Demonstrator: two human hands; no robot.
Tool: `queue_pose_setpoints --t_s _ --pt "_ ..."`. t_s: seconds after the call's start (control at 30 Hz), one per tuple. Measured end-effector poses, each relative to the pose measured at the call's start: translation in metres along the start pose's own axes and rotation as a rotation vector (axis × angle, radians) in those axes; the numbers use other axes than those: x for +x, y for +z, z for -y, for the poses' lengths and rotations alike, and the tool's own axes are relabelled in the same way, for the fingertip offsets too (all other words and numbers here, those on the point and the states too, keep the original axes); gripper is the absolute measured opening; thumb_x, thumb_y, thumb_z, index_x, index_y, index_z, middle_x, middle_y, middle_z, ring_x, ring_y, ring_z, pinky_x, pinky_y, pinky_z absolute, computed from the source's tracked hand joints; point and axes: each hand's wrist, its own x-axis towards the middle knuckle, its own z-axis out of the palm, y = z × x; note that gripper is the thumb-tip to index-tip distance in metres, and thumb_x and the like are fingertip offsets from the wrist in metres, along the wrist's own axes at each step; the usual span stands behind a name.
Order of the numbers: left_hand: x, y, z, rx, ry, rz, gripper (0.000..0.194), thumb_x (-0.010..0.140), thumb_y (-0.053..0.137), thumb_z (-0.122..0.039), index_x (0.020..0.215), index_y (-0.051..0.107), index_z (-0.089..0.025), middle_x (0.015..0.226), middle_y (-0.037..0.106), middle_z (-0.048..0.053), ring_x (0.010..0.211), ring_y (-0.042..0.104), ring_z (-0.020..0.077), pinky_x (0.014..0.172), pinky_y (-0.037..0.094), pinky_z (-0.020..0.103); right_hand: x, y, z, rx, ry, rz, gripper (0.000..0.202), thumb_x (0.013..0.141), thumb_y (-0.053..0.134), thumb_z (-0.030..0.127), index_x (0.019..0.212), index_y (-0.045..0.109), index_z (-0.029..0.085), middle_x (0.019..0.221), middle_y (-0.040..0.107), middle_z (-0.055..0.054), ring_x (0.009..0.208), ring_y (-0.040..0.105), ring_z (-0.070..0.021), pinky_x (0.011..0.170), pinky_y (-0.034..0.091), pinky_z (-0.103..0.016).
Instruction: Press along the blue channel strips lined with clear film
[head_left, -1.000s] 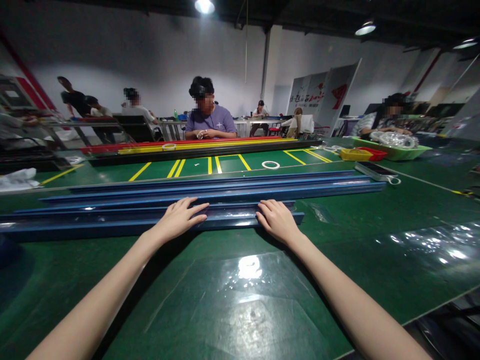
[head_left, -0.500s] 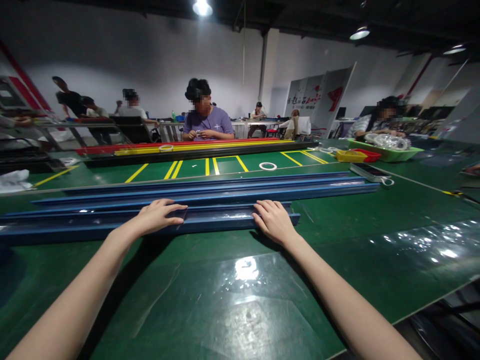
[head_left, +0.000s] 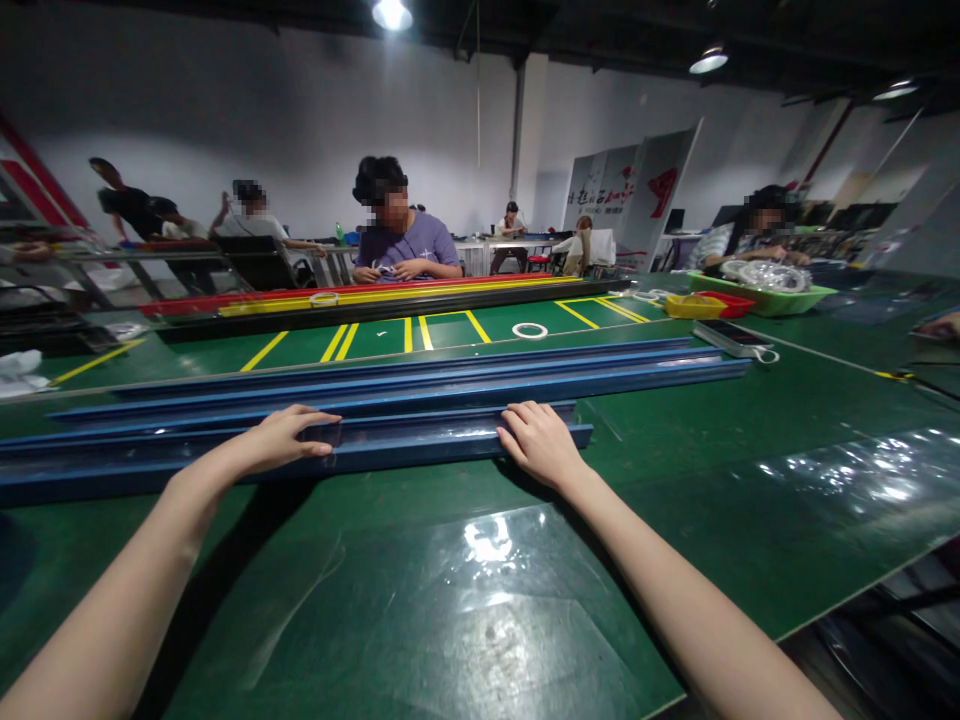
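A long blue channel-shaped rail (head_left: 424, 430) lies across the green table in front of me. My left hand (head_left: 281, 438) straddles it, thumb at the near wall and fingers over the far one. Beside that hand, a faint clear edge (head_left: 335, 433) shows inside the channel; what it belongs to is hard to make out. My right hand (head_left: 538, 440) is curled over the rail near its right end, fingers over the channel and the palm side hidden. Just behind lie more blue rails (head_left: 637, 372), close to parallel.
Clear plastic sheets (head_left: 480, 600) cover part of the green table (head_left: 675, 460). Farther back are a phone-like device (head_left: 731, 338), a white ring (head_left: 529, 330), a yellow tray (head_left: 694, 306), a green basket (head_left: 787, 302) and red, yellow and black rails (head_left: 420, 300). A person (head_left: 409, 240) sits opposite.
My left hand has slid left along the blue rail, widening the gap between my hands. My right hand stays near the rail's right end. The view has shifted slightly.
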Motion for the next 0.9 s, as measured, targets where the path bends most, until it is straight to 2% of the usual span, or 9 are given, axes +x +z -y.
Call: queue_pose_setpoints --t_s 0.07,0.1,0.2,0.27,0.4,0.5,0.63,0.9 --pt "0.0 -0.001 -0.006 -0.012 0.036 0.101 0.048 0.073 0.051 -0.036 0.117 0.052 -0.017 0.121 0.049 0.009 0.11 0.046 0.0251 0.092 0.036 0.033 0.0 0.001 0.001 0.004 0.001 -0.001 0.033 0.088 0.031 0.032 0.093 0.058 0.014 0.098 0.06 -0.011 0.093 0.048 -0.0205 0.076 0.033 -0.031" --pt "0.0 0.001 -0.01 -0.012 0.058 0.114 0.049 0.075 0.047 -0.035 0.119 0.05 -0.015 0.124 0.045 0.01 0.113 0.043 0.0255 0.094 0.034 0.034 0.0 0.002 0.002 0.006 0.004 -0.006 0.032 0.088 0.032 0.032 0.093 0.058 0.014 0.098 0.06 -0.011 0.093 0.048 -0.0207 0.076 0.033 -0.031" --pt "0.002 0.011 -0.031 -0.005 0.131 -0.01 0.049 0.08 0.037 -0.038 0.121 0.047 -0.014 0.124 0.044 0.011 0.114 0.041 0.0238 0.097 0.031 0.034 -0.001 0.003 0.002 0.015 0.011 -0.021 0.031 0.087 0.034 0.031 0.092 0.058 0.013 0.098 0.06 -0.011 0.093 0.048 -0.021 0.075 0.034 -0.032" --pt "0.005 0.022 -0.053 -0.035 0.204 -0.099 0.051 0.083 0.031 -0.046 0.124 0.044 -0.019 0.125 0.042 0.009 0.114 0.041 0.0229 0.096 0.032 0.036 -0.001 0.004 0.003 0.02 0.016 -0.029 0.03 0.087 0.034 0.031 0.092 0.058 0.014 0.097 0.06 -0.011 0.093 0.048 -0.0211 0.075 0.034 -0.032" --pt "0.009 0.038 -0.103 -0.078 0.341 -0.127 0.05 0.086 0.026 -0.05 0.125 0.042 -0.024 0.127 0.043 0.007 0.114 0.041 0.021 0.095 0.032 0.035 -0.001 0.004 0.004 0.027 0.034 -0.034 0.029 0.087 0.035 0.03 0.091 0.058 0.014 0.097 0.06 -0.011 0.093 0.048 -0.021 0.075 0.035 -0.032" --pt "0.013 0.045 -0.127 -0.061 0.363 -0.159 0.05 0.086 0.028 -0.05 0.127 0.039 -0.024 0.128 0.042 0.008 0.118 0.037 0.0225 0.096 0.03 0.038 -0.001 0.003 0.003 0.033 0.036 -0.033 0.028 0.086 0.035 0.03 0.091 0.058 0.015 0.097 0.06 -0.011 0.093 0.049 -0.021 0.075 0.036 -0.032" --pt "0.015 0.049 -0.131 -0.026 0.367 -0.157 0.049 0.086 0.027 -0.05 0.128 0.039 -0.027 0.13 0.042 0.007 0.119 0.036 0.0226 0.097 0.027 0.039 0.0 0.002 0.002 0.053 0.033 -0.034 0.028 0.086 0.036 0.03 0.094 0.058 0.015 0.099 0.06 -0.011 0.095 0.049 -0.0207 0.076 0.037 -0.033" --pt "0.008 0.049 -0.106 -0.006 0.266 -0.121 0.051 0.085 0.023 -0.055 0.129 0.034 -0.033 0.133 0.037 0.006 0.124 0.029 0.0253 0.099 0.025 0.042 0.0 0.003 0.004 0.088 -0.016 -0.022 0.031 0.087 0.035 0.03 0.102 0.056 0.015 0.112 0.057 -0.011 0.101 0.048 -0.02 0.081 0.036 -0.032"
